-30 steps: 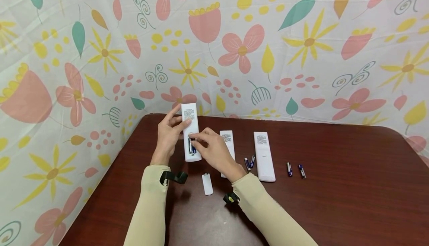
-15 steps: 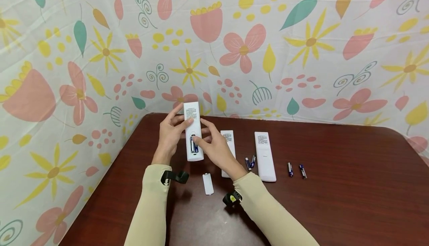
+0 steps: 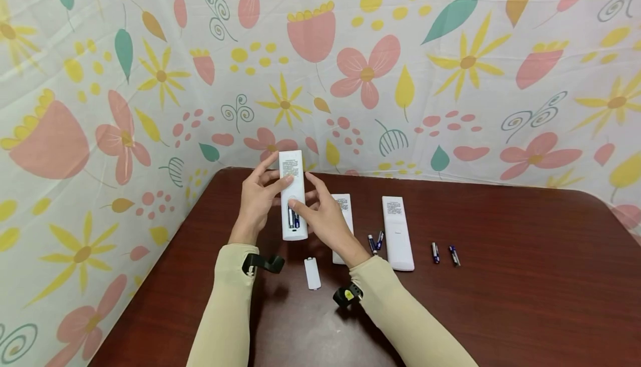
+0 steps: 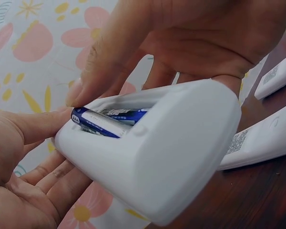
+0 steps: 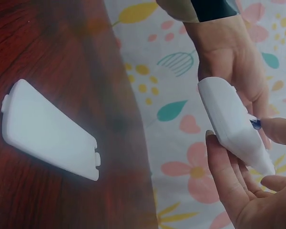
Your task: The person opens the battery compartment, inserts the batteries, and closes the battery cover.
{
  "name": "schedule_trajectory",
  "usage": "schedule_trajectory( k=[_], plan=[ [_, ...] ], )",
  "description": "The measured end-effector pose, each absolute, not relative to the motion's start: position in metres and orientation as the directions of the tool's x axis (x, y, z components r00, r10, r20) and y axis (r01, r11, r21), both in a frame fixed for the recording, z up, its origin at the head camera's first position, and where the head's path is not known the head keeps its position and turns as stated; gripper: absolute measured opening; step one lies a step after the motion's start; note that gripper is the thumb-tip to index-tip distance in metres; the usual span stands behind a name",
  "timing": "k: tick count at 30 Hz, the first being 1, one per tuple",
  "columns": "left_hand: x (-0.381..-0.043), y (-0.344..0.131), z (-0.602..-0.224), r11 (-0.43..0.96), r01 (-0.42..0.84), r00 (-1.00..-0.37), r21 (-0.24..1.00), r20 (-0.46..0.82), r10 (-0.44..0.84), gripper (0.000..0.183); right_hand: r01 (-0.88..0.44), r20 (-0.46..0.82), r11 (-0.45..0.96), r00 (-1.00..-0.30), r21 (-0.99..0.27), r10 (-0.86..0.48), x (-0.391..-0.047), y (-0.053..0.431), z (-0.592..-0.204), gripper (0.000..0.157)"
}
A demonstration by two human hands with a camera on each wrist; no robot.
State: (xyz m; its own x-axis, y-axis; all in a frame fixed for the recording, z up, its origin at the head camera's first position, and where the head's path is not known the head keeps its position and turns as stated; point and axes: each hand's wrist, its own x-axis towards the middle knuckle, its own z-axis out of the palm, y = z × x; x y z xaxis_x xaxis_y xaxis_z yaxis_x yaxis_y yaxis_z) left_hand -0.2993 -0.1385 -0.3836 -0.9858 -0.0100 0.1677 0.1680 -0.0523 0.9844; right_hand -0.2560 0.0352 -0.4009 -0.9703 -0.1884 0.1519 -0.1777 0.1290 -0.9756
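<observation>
A white remote control is held upright above the table, its back with the uncovered battery compartment facing me. My left hand grips its left side, thumb across the back and fingers behind. From the right, my right hand has its fingers behind the remote and its thumb on the upper end of a blue-and-silver AAA battery. That battery sits tilted, its thumb end raised out of the compartment; a second battery lies lower beside it. The white battery cover lies on the table below the hands.
Two more white remotes lie on the brown table: one partly behind my right hand, another farther right. A pair of batteries lies between them, and two more farther right. A floral cloth hangs behind.
My right fingers have gone from pinching at the compartment to behind the remote, the thumb staying on the battery and shifting toward its upper end. Left hand keeps its grip.
</observation>
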Motion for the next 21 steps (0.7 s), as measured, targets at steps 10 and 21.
schedule_trajectory(
  k=[10,21],
  plan=[
    [-0.2990,-0.1371,-0.3834,-0.042,0.176,-0.984,0.983,0.177,0.006,0.064,-0.151,0.125,0.150,-0.977,-0.977,-0.174,-0.2574,0.0348,-0.3971,0.077],
    [-0.2979,-0.1366,-0.3822,-0.041,0.177,-0.984,0.983,0.177,0.010,0.064,-0.168,0.142,0.150,-0.975,-0.974,-0.169,-0.2576,0.0348,-0.3974,0.076]
  ],
)
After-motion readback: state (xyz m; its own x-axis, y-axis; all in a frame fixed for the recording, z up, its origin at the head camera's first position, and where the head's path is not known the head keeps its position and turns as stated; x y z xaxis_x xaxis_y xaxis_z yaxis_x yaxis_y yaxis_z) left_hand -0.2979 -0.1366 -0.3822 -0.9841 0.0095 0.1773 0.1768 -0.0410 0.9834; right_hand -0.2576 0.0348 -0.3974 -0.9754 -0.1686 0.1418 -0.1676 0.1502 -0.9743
